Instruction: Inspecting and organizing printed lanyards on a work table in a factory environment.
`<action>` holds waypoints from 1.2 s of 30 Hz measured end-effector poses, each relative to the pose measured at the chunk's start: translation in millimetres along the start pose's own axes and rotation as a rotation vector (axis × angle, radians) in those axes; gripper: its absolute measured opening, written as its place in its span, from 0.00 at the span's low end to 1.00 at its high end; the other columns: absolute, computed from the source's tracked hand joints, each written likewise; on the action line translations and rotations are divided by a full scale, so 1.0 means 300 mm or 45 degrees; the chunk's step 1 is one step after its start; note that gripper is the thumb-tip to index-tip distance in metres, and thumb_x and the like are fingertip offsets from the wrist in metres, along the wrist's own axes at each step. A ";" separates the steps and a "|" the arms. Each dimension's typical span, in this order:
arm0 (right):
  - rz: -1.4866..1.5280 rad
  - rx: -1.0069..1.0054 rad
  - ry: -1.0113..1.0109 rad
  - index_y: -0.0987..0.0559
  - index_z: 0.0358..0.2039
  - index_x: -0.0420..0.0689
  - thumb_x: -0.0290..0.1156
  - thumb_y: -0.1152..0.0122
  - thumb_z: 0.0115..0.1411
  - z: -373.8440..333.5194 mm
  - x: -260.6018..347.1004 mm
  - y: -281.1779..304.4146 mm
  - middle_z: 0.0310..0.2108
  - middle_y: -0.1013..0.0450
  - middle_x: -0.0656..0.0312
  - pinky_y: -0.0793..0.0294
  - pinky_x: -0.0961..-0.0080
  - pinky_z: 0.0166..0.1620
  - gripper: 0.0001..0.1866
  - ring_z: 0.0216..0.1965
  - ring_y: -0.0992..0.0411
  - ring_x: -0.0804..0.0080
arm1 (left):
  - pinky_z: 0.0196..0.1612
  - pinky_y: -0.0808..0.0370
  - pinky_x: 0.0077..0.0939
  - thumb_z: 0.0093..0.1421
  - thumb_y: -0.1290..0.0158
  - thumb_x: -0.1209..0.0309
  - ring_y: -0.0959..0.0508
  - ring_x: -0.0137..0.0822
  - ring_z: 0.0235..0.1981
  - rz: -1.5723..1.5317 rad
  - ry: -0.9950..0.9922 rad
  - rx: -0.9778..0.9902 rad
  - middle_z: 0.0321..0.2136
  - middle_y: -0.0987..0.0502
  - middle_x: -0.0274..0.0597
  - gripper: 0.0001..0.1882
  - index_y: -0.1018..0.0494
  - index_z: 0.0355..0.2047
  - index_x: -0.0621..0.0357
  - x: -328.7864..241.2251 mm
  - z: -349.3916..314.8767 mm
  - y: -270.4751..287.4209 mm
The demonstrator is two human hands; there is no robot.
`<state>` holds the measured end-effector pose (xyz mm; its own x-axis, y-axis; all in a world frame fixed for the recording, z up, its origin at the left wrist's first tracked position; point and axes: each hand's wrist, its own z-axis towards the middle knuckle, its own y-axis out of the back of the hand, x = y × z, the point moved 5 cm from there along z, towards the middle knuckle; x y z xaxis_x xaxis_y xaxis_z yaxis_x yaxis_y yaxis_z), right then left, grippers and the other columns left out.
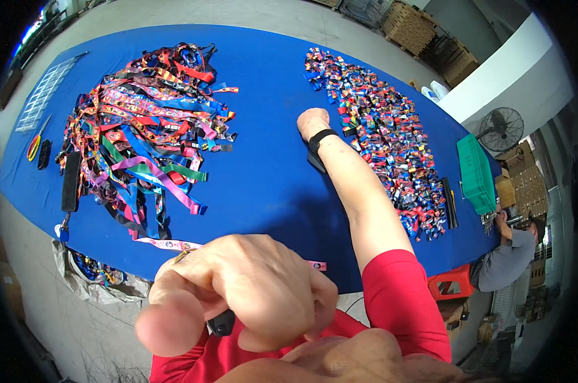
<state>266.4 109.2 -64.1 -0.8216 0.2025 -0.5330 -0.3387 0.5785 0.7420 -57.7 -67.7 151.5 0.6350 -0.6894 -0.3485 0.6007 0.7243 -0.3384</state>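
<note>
Close to the camera and above the near table edge, my left hand (250,287) is raised, with one fingertip stretched toward the camera and the other fingers loosely bent apart. No held thing shows in it. A pink printed lanyard strap (167,243) runs along the table edge and passes behind that hand. My right hand (314,121), a black band on its wrist, is closed like a fist over the blue cloth. It is beside a long pile of small bundled lanyards (391,140); its palm is hidden. Loose multicoloured lanyards (148,121) are heaped on the left.
Scissors (37,145), a black pouch-like strip (71,182) and a wire rack (46,92) lie at the left. A green crate (475,173) stands at the right end, near a fan (501,129) and another person (509,255). A sack (97,274) sits below the table.
</note>
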 end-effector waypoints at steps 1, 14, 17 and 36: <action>0.001 0.000 0.003 0.16 0.44 0.51 0.30 0.42 0.58 -0.001 0.005 0.005 0.46 0.21 0.63 0.21 0.61 0.32 0.14 0.44 0.21 0.66 | 0.24 0.40 0.32 0.54 0.53 0.30 0.36 0.41 0.10 -0.009 0.000 -0.040 0.12 0.36 0.38 0.39 0.37 0.15 0.58 -0.004 0.001 -0.005; 0.043 0.013 -0.030 0.15 0.41 0.54 0.32 0.37 0.53 0.073 -0.001 -0.034 0.41 0.20 0.68 0.25 0.56 0.31 0.14 0.38 0.21 0.64 | 0.32 0.36 0.32 0.55 0.59 0.28 0.36 0.40 0.16 -0.005 0.044 0.022 0.15 0.36 0.35 0.40 0.39 0.15 0.56 0.027 0.017 0.002; 0.039 0.024 -0.023 0.15 0.41 0.50 0.30 0.40 0.56 0.019 0.009 0.004 0.44 0.20 0.62 0.21 0.62 0.32 0.13 0.43 0.21 0.65 | 0.31 0.36 0.32 0.56 0.62 0.27 0.37 0.40 0.18 -0.028 0.059 0.060 0.15 0.37 0.35 0.40 0.40 0.14 0.56 0.042 0.005 0.004; 0.061 -0.067 0.015 0.16 0.42 0.49 0.30 0.46 0.59 0.008 0.008 -0.007 0.47 0.22 0.58 0.21 0.60 0.43 0.13 0.48 0.23 0.61 | 0.28 0.24 0.54 0.63 0.85 0.32 0.42 0.37 0.05 -0.118 -0.040 -0.400 0.06 0.42 0.37 0.45 0.41 0.08 0.56 0.034 0.015 0.013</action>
<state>266.2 110.6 -68.0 -0.8427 0.2197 -0.4916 -0.3221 0.5258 0.7873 -46.7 -72.0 150.4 0.6021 -0.7483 -0.2784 0.4806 0.6181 -0.6220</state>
